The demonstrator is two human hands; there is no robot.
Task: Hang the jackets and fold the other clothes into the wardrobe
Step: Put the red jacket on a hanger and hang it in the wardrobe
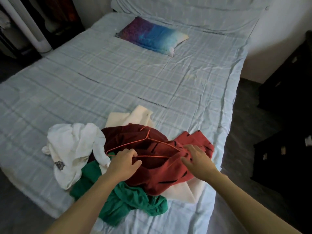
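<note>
I am working at the clothes pile near the foot edge of the bed point(118, 78), where an orange wire hanger point(143, 146) is lying on top of a dark red garment point(135, 141). My left hand point(123, 162) is curling its fingers point(130, 152) around the hanger's lower bar, just left of the pile's middle, while my right hand point(195, 159) is reaching with loosely spread fingers onto the lighter red jacket point(190, 166) with black marks — touching the cloth, not yet gripping it as far as I can tell. The hanger is looking thin and springy, likely to twist if I am holding only one corner, so I am judging the bar near its bend a better hold. The jacket is seeming soft and limp, light enough, prone to slumping; I am reckoning on taking it by the collar or shoulders. A white garment point(72, 149) is lying left of the pile's middle, a green one point(128, 200) nearer me, cream cloth point(133, 115) beyond — all tangled together, so lifting may drag neighbours along.
</note>
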